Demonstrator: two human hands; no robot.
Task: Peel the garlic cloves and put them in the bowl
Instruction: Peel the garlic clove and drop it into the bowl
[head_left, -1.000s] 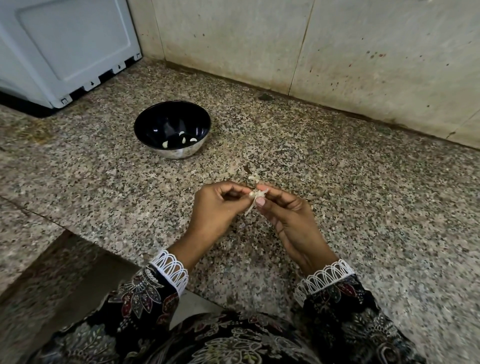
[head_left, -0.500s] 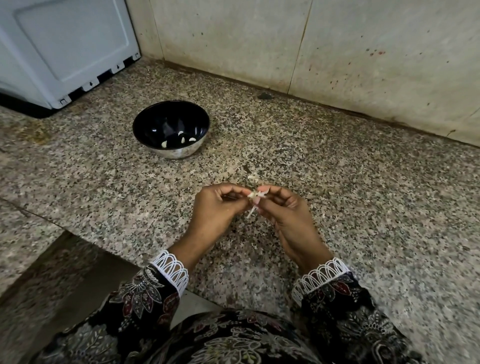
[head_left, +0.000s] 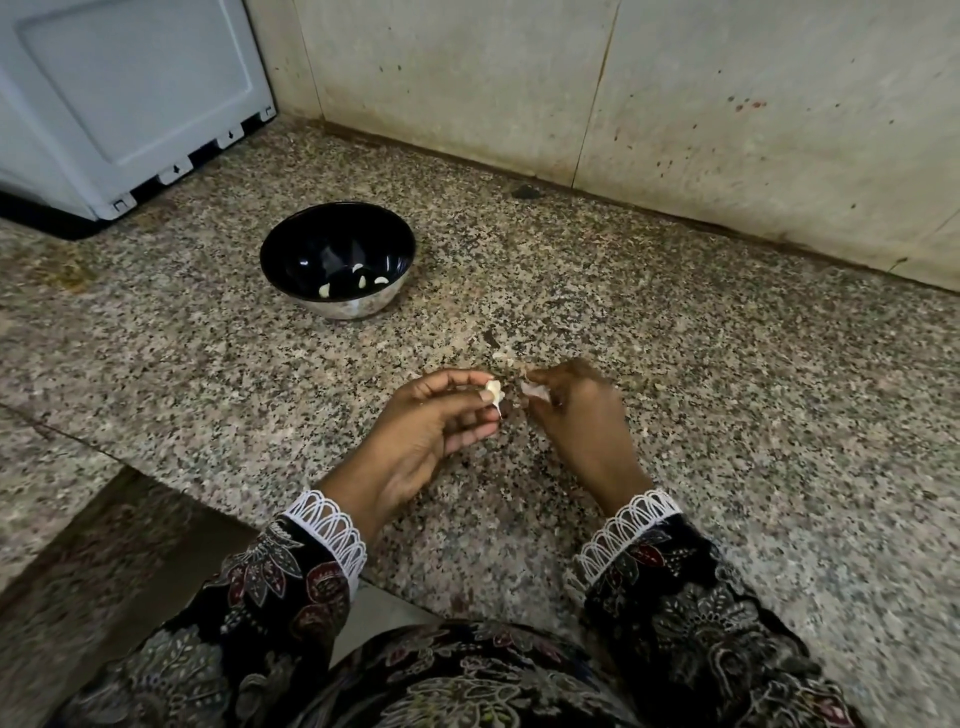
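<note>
We see left hand (head_left: 431, 421) pinching garlic clove (head_left: 493, 391) above desk (head_left: 727, 415). Right hand (head_left: 576, 410) blurred, grip probably on torn skin (head_left: 535, 391). Bowl (head_left: 337, 260) well apart. We judge clove small, light, slippery: hold by ends.

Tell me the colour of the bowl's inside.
Glossy black inside the bowl, with a silvery metal outside; the head view shows it.

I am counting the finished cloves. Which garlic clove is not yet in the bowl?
The garlic clove pinched in the left hand, held over the counter; the other cloves lie inside the black bowl.
</note>
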